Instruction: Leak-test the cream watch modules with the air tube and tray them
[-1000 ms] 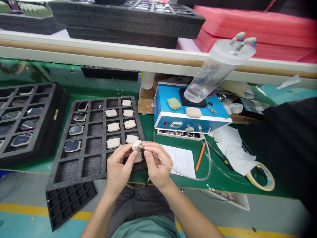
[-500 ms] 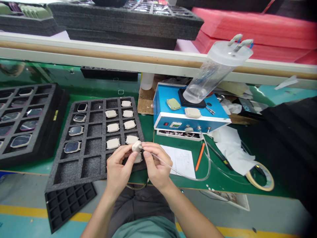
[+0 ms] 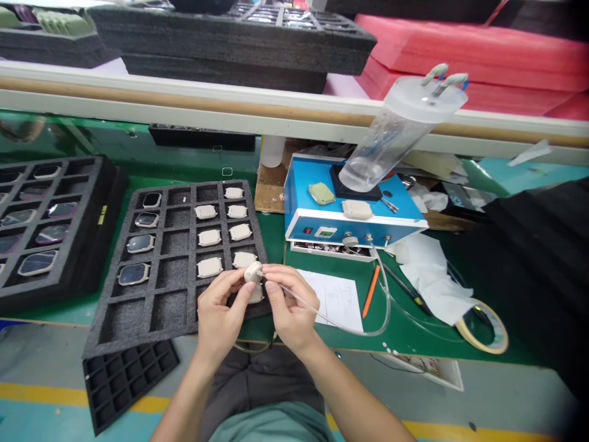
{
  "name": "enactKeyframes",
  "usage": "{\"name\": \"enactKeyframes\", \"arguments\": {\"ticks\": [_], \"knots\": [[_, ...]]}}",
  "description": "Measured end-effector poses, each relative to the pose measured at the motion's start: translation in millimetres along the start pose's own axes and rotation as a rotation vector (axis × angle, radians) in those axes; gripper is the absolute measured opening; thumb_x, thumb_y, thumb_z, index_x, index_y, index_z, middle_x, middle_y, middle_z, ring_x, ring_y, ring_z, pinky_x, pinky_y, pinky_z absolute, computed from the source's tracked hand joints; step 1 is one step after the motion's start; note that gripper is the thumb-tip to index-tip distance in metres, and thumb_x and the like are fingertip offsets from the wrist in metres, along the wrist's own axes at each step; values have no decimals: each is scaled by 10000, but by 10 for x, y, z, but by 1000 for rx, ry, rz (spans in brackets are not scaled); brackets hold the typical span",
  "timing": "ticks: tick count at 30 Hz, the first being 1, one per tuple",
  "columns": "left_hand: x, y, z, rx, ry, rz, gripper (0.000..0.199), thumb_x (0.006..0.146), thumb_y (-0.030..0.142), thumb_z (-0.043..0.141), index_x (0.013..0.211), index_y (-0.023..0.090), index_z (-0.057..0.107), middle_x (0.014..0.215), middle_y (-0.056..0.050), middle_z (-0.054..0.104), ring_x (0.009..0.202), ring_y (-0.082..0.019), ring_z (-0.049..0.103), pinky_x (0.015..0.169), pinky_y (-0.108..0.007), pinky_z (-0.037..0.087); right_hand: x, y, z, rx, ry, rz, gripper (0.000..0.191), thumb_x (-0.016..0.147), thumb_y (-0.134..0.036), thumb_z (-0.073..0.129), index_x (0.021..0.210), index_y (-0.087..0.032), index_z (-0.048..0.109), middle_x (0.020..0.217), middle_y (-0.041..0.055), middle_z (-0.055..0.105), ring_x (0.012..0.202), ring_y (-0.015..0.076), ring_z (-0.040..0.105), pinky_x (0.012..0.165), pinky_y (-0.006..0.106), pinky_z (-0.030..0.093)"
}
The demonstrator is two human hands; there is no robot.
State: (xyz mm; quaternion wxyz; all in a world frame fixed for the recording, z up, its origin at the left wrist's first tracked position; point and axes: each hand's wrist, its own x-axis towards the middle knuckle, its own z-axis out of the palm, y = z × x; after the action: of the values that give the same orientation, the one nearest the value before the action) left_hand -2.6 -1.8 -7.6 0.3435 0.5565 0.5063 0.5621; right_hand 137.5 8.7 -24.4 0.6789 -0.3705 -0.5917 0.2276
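Observation:
My left hand (image 3: pixel 223 307) pinches a beige watch case (image 3: pixel 253 271) between thumb and fingers, over the front right of a grey foam tray (image 3: pixel 124 322). Closed on the end of a clear thin tube (image 3: pixel 331 320), my right hand (image 3: pixel 292 304) holds its tip against the side of the case; the fingers hide the exact contact. The tube loops right and back to a blue machine (image 3: pixel 294 184). In the foam tray, beige cases (image 3: pixel 210 267) fill pockets on the right, and watches with dark screens (image 3: pixel 134 274) lie in the left column.
On the blue machine stand a clear cylinder (image 3: pixel 381 135), a green case (image 3: pixel 321 193) and another beige case (image 3: pixel 357 209). To the right lie paper (image 3: pixel 338 301), an orange stick (image 3: pixel 370 291), tissue (image 3: pixel 432 276) and a tape roll (image 3: pixel 499 341). A stacked foam tray (image 3: pixel 92 245) stands left.
Both hands keep the same hold on the case and the tube. The whole view has shifted very slightly.

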Motion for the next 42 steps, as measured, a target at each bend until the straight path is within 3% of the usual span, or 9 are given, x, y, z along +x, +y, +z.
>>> {"name": "enactKeyframes", "arguments": {"ticks": [10, 12, 15, 19, 22, 26, 30, 38, 42], "knots": [[15, 175, -71, 36, -14, -45, 220, 938, 281, 700, 1116, 191, 793, 1027, -94, 804, 875, -210, 769, 777, -290, 621, -46, -56, -53, -4, -25, -103, 263, 923, -47, 661, 1074, -242, 753, 1080, 74, 795, 1030, 214, 772, 899, 403, 669], [324, 253, -211, 203, -45, 51, 278, 956, 271, 652, 1197, 188, 763, 1122, -106, 798, 965, -218, 760, 847, -306, 608, -67, -58, -60, -8, -9, -104, 279, 918, -37, 660, 1080, -245, 754, 1070, 74, 794, 1013, 219, 774, 874, 408, 672], [1176, 266, -454, 586, -91, 204, 364, 961, 217, 562, 1290, 155, 704, 1242, -116, 769, 1097, -239, 716, 1002, -363, 552, -87, -56, -60, -4, -20, -79, 261, 921, -51, 667, 1073, -244, 756, 1053, 76, 793, 991, 226, 775, 847, 412, 673], [2329, 62, -607, 909, -291, 137, 305, 910, 127, 503, 1040, 151, 778, 1135, -98, 801, 1100, -256, 709, 1041, -369, 511, -73, -66, -58, -14, -27, -84, 240, 926, -61, 661, 1058, -238, 755, 1032, 73, 792, 958, 214, 773, 823, 386, 668], [2626, -111, -645, 956, -309, 124, 299, 888, 121, 519, 1012, 133, 790, 1082, -113, 807, 1011, -248, 725, 973, -338, 534, -41, -89, -56, -21, -13, -79, 242, 926, -55, 654, 1058, -234, 751, 1018, 70, 790, 945, 201, 772, 807, 356, 663], [2387, -197, -807, 1062, -203, 189, 469, 984, 237, 447, 1346, 32, 662, 1322, -230, 708, 1101, -297, 681, 1051, -447, 497, -5, -124, -49, 7, -21, -78, 240, 921, -58, 663, 1055, -239, 747, 1012, 70, 792, 919, 202, 777, 798, 356, 665], [2062, -156, -927, 1122, -379, 235, 428, 944, 384, 614, 1287, 154, 726, 1268, -146, 749, 1152, -305, 670, 1060, -429, 502, -8, -131, -49, -1, -52, -68, 239, 915, -69, 679, 1055, -248, 753, 1008, 63, 797, 910, 205, 784, 788, 353, 669], [1859, -189, -730, 1128, -432, 229, 412, 970, 247, 569, 1346, 130, 691, 1322, -179, 717, 1264, -339, 638, 1126, -469, 465, -114, -66, -91, -51, -81, -49, 236, 928, -75, 669, 1063, -246, 760, 1029, 63, 794, 950, 215, 775, 820, 382, 667], [1453, 51, -1121, 1219, -386, 226, 473, 959, 212, 578, 1423, 141, 633, 1422, -171, 673, 1347, -337, 600, 1150, -482, 452, -190, -21, -115, -13, -57, -18, 228, 921, -81, 695, 1059, -242, 778, 1040, 68, 786, 938, 228, 773, 783, 404, 680]]}}
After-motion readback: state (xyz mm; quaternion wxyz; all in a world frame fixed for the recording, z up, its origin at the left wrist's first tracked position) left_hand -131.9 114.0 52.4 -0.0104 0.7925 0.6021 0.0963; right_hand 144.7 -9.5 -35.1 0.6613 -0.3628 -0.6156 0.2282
